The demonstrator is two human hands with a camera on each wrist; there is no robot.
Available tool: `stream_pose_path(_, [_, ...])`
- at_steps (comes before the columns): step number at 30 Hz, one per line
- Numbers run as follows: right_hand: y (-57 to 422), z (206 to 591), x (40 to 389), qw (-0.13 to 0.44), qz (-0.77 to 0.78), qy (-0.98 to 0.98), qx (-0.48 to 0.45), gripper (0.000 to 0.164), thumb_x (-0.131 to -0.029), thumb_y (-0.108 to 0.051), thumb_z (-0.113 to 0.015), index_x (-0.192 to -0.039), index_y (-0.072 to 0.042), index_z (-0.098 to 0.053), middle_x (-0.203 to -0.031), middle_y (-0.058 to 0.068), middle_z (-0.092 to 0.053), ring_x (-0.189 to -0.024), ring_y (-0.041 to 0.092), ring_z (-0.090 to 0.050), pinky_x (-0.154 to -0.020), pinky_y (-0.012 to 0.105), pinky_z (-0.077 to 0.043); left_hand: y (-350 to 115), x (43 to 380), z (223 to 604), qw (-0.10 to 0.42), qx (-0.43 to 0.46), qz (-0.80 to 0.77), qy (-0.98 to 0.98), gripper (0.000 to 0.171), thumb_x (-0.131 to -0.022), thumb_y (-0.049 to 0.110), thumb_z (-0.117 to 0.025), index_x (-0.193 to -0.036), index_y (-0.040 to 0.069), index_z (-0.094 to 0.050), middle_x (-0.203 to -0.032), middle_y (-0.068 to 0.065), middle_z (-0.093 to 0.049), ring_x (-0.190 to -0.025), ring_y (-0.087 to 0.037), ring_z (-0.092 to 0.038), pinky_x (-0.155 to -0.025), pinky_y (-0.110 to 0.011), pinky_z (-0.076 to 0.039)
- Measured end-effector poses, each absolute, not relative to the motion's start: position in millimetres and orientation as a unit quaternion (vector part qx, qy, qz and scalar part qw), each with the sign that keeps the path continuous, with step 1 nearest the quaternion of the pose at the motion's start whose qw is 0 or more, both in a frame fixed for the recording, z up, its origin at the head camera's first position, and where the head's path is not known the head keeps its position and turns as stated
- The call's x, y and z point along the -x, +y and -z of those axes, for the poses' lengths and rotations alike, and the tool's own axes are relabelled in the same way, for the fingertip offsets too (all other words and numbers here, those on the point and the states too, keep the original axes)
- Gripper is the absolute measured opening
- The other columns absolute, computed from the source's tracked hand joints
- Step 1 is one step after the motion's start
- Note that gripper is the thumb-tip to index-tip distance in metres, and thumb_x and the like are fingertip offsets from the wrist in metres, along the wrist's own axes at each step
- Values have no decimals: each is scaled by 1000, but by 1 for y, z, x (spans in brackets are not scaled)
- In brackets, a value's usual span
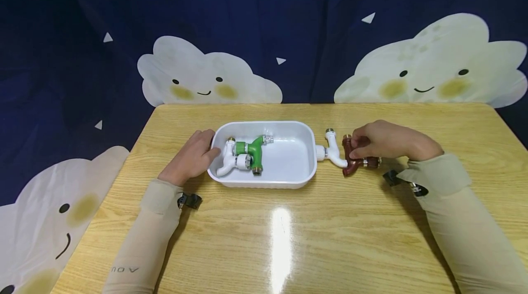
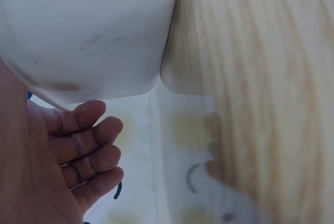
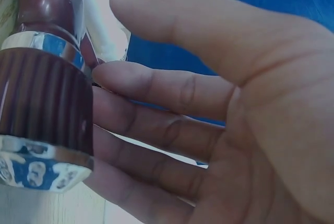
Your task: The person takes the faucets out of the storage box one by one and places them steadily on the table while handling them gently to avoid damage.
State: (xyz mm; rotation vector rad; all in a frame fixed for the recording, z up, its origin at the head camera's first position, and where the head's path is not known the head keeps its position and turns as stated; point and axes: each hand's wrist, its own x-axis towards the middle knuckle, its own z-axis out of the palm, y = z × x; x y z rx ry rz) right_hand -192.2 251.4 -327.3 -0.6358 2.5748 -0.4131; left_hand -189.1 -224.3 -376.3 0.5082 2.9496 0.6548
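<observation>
My left hand (image 1: pixel 191 159) holds the left end of a white plastic tray (image 1: pixel 288 183), thumb over the rim and fingers curled outside, as the left wrist view shows. Inside the tray, at its left, a white tap (image 1: pixel 228 160) lies beside a green tap (image 1: pixel 256 153). Right of the tray, a second white tap (image 1: pixel 332 147) has its ribbed knob against the tray's side. Beside that lies a dark red-brown tap (image 1: pixel 349 166), with my right hand (image 1: pixel 387 140) over it. In the right wrist view, thumb and fingers stand apart, fingertips right at the brown tap (image 3: pixel 44 98).
All this is on a light wooden table (image 1: pixel 231 234), which reflects a bright glare in front of the tray. Behind the table hangs a dark blue curtain (image 1: pixel 305 19) with white clouds. Dark cameras sit at both wrists.
</observation>
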Motion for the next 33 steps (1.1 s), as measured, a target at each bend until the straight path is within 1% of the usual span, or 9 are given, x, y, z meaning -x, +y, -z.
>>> stream_pose_path(6, [249, 327, 192, 203, 151, 938, 235, 21, -94, -38, -74, -101, -19, -70, -89, -7, -70, -77, 11, -57, -72, 30, -46, -225, 189, 377, 40, -164, -212, 963, 34, -97, 24, -49, -119, 0, -59, -102, -15, -63, -100, -30, -50, -88, -43, -41])
stream_pose_path(10, [247, 326, 191, 197, 167, 937, 233, 20, -95, -32, -73, -108, -17, -72, -91, -6, -75, -75, 9, -64, -70, 30, -51, -225, 189, 377, 40, -164, -212, 962, 34, -97, 24, -49, -119, 0, -59, -103, -15, -64, -100, -30, -51, -88, -44, -42])
stream_pose_path(13, [245, 325, 190, 184, 172, 938, 237, 20, -95, -29, -74, -110, -16, -73, -92, -5, -76, -75, 9, -66, -71, 30, -53, -224, 188, 376, 41, -163, -212, 963, 35, -97, 25, -49, -120, 0, -59, -104, -16, -64, -101, -30, -51, -89, -44, -42])
stream_pose_path(15, [243, 323, 189, 168, 168, 940, 244, 19, -95, -29, -74, -109, -17, -74, -93, -6, -75, -78, 8, -65, -73, 30, -53, -224, 188, 376, 42, -161, -213, 963, 35, -98, 25, -49, -120, 0, -59, -104, -15, -64, -100, -30, -51, -89, -43, -42])
stream_pose_path(16, [242, 323, 188, 166, 170, 940, 243, 18, -94, -29, -74, -108, -17, -74, -93, -5, -74, -77, 8, -65, -71, 30, -54, -224, 188, 376, 43, -161, -213, 963, 35, -98, 25, -49, -120, 0, -59, -104, -15, -64, -100, -30, -51, -89, -43, -42])
stream_pose_path(20, [239, 320, 186, 184, 195, 936, 229, 14, -96, -27, -73, -105, -17, -72, -88, -1, -73, -64, 11, -65, -60, 29, -54, -225, 188, 376, 43, -161, -214, 962, 34, -98, 25, -49, -120, 1, -59, -103, -14, -63, -100, -29, -50, -88, -43, -42])
stream_pose_path(22, [237, 319, 185, 183, 197, 936, 228, 12, -96, -27, -73, -104, -17, -72, -87, 0, -73, -61, 12, -64, -58, 29, -53, -225, 188, 375, 45, -161, -214, 963, 35, -98, 25, -49, -120, 1, -59, -103, -14, -63, -100, -29, -50, -88, -43, -42])
stream_pose_path(27, [232, 318, 184, 138, 166, 944, 250, 11, -94, -27, -75, -101, -19, -73, -89, -6, -71, -72, 9, -61, -67, 27, -51, -225, 189, 375, 49, -158, -214, 963, 36, -97, 26, -48, -120, 0, -59, -104, -14, -63, -101, -29, -50, -89, -43, -42])
stream_pose_path(33, [227, 318, 182, 118, 151, 946, 261, 14, -93, -28, -76, -103, -18, -75, -95, -5, -74, -82, 8, -64, -74, 32, -53, -225, 189, 374, 50, -158, -214, 963, 36, -97, 25, -48, -120, 0, -59, -105, -14, -64, -101, -29, -50, -89, -43, -42])
